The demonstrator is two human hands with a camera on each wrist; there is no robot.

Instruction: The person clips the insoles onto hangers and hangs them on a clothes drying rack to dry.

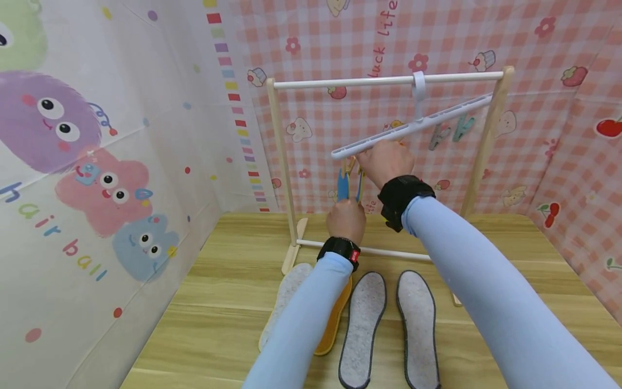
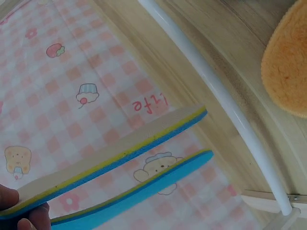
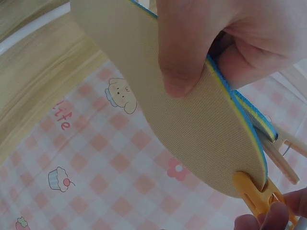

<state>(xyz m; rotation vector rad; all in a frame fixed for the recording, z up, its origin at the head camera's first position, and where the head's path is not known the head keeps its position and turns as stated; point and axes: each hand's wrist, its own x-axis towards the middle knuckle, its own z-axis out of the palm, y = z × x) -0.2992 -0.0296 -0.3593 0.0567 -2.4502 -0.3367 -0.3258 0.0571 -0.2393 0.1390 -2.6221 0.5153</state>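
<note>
The left hand (image 1: 346, 220) grips two thin insoles (image 1: 343, 185) below the hanger's (image 1: 413, 128) left end; the right hand (image 1: 389, 162) pinches a yellow clip (image 3: 254, 194) at one's upper end. They look light and flexible, best held mid-length.

Left sleeve (image 1: 303, 319) hides most of orange insole (image 1: 335, 323), part of pale insole (image 1: 283, 302). Rack's right foot (image 1: 455, 300) mostly behind right sleeve (image 1: 478, 286). Rightmost grey insole (image 1: 418, 329) cut by bottom edge. Left wrist: left grip (image 2: 40, 218) cropped to fingertips. Right wrist: held insole (image 3: 192, 129) runs off top; right grip (image 3: 276, 216), cropped, covers some of yellow clip (image 3: 256, 195).
</note>
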